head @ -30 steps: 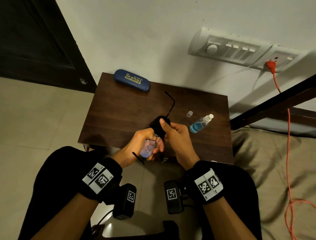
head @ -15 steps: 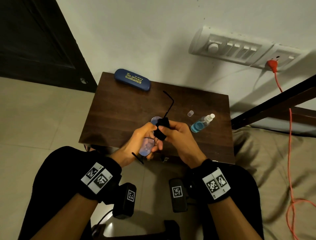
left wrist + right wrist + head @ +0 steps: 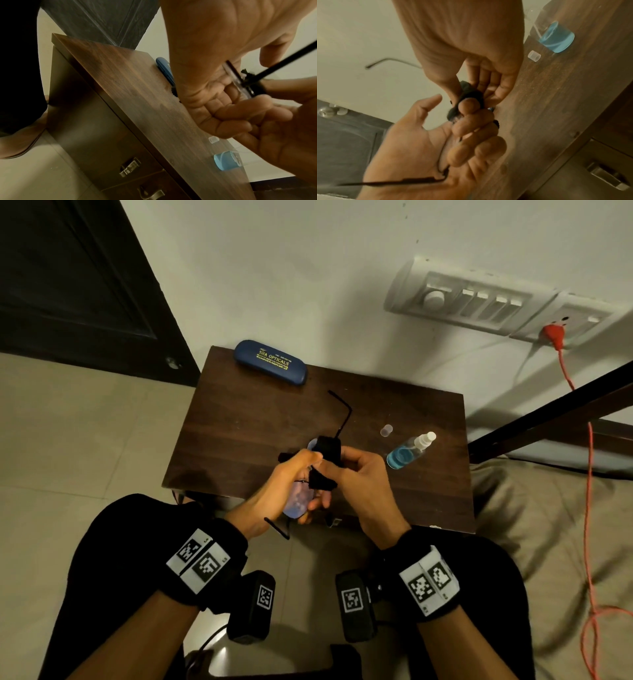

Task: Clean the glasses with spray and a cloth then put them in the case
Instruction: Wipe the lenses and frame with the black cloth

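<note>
My left hand grips the glasses by the frame above the table's front edge, with the bluish near lens showing below its fingers. One black temple arm sticks up over the table and the other points back past my left wrist. With my right hand I pinch a black cloth around the far lens. In the right wrist view the cloth sits between the thumb and fingers. The blue case lies closed at the table's far left corner.
The spray bottle with blue liquid lies on its side on the dark wooden table, right of my hands, its clear cap beside it. Drawers with metal handles are below. A bed is at right and an orange cable hangs from the wall socket.
Both hands have shifted slightly away from me over the table. The cloth has slid along the far lens, and a sliver of that lens now shows beside it.
</note>
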